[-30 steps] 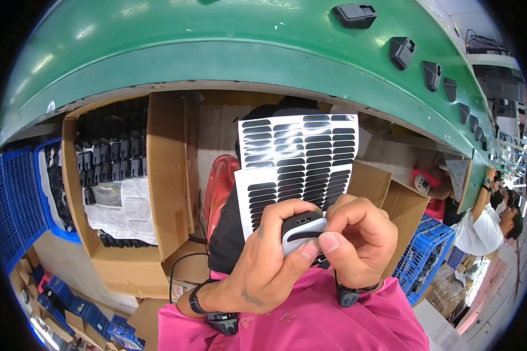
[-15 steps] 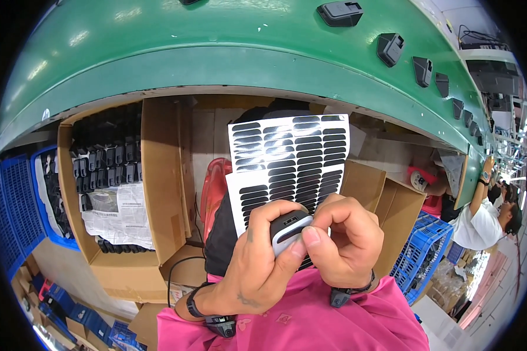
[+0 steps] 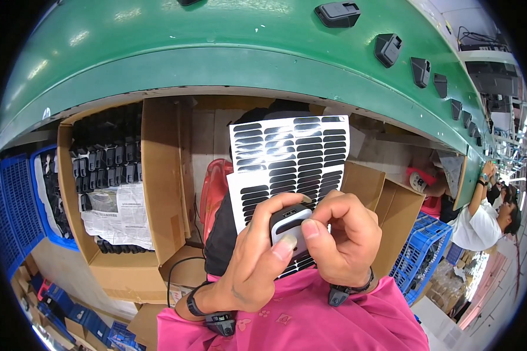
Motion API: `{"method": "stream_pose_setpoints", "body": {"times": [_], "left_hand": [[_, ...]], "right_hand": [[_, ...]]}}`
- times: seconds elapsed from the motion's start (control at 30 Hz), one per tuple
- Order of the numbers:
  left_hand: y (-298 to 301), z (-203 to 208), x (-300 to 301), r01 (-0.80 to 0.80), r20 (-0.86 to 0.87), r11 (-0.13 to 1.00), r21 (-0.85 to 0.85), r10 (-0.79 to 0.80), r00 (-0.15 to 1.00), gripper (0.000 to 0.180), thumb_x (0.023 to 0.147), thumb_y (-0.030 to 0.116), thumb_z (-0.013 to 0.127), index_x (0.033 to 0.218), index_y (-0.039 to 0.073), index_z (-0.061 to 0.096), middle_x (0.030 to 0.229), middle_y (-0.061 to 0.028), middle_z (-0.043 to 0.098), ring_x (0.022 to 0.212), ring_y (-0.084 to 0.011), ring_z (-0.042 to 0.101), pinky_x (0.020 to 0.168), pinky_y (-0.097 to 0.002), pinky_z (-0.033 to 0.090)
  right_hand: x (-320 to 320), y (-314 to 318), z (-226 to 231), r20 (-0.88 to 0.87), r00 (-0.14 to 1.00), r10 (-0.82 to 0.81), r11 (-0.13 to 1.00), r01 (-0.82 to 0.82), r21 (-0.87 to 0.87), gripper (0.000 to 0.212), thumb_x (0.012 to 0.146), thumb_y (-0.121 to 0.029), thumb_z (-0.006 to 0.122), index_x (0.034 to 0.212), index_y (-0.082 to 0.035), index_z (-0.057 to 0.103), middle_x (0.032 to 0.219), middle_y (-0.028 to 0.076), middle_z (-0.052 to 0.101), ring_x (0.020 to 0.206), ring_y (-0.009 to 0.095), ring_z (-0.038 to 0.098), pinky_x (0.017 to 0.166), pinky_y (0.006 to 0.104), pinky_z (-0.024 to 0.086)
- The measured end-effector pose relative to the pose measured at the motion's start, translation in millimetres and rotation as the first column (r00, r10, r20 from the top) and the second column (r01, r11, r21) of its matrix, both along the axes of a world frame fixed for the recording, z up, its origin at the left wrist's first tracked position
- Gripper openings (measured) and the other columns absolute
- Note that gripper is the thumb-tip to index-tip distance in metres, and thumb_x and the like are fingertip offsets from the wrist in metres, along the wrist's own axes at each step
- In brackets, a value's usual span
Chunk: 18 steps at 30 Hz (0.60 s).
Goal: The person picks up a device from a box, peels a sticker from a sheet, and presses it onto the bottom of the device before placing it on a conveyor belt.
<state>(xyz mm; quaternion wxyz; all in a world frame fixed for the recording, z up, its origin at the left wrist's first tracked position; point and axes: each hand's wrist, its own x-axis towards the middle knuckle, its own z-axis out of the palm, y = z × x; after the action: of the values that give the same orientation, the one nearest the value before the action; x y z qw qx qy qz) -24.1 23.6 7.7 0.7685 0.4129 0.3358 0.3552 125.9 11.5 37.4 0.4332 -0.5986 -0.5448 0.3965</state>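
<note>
Between my hands is a small rounded device (image 3: 282,214) with a black body and a light grey face; a slot shows in its upper side. My left hand (image 3: 253,260) is closed around it from the left, thumb pressed on the face. The curled fingers of my right hand (image 3: 350,240) meet its right edge, thumb and index finger close together; whether anything thin lies between them is hidden. A dark rounded strip lies along the face. Behind the hands, a white sheet (image 3: 235,190) carries rows of black oval stickers, the lower part partly covered by my hands.
A green bench (image 3: 216,67) runs across the far side, with several black plastic units (image 3: 388,50) on it. At left, a cardboard box (image 3: 167,175) holds black parts and newspaper. Blue crates (image 3: 424,243) stand on both sides. Another person (image 3: 480,222) sits at far right.
The device has tilted so more of its grey face shows. My left thumb has moved onto that face, while my right hand has shifted slightly. The sheet stays nearly in place.
</note>
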Motion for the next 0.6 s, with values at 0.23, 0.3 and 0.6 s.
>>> {"method": "stream_pose_setpoints", "body": {"times": [0.23,0.3,0.6], "left_hand": [[2.5,0.1,1.3,0.028,-0.067,0.994,-0.103,-0.035,0.997,0.048,0.089,0.020,0.043,0.131,-0.004,0.035,0.097,-0.0149,0.057,0.077,-0.0166,0.054,0.071,-0.0301,0.044],[3.7,-0.5,0.9,0.025,-0.082,0.992,-0.126,-0.036,0.996,0.046,0.089,0.018,0.042,0.130,-0.004,0.035,0.096,-0.0138,0.058,0.075,-0.0152,0.052,0.069,-0.0290,0.044],[3.7,1.2,-1.3,0.011,-0.032,0.995,-0.095,-0.014,0.999,0.044,0.090,0.017,0.041,0.127,-0.005,0.036,0.094,-0.0135,0.059,0.078,-0.0146,0.053,0.071,-0.0286,0.044]], "right_hand": [[0.0,1.6,-2.7,0.089,0.996,0.003,0.999,-0.007,0.037,0.012,0.083,-0.004,0.064,0.083,0.001,0.053,0.071,0.005,0.057,0.060,0.008,0.048,0.053,0.0213,0.038],[0.6,1.8,-3.8,0.115,0.993,0.018,0.997,-0.026,0.067,0.012,0.083,-0.004,0.063,0.084,0.002,0.053,0.072,0.006,0.057,0.060,0.008,0.048,0.053,0.0214,0.038],[5.0,2.4,-3.2,-0.007,1.000,0.013,0.999,-0.013,0.048,0.014,0.081,-0.002,0.067,0.084,0.002,0.054,0.069,0.008,0.059,0.054,0.011,0.056,0.050,0.0225,0.045]]}}
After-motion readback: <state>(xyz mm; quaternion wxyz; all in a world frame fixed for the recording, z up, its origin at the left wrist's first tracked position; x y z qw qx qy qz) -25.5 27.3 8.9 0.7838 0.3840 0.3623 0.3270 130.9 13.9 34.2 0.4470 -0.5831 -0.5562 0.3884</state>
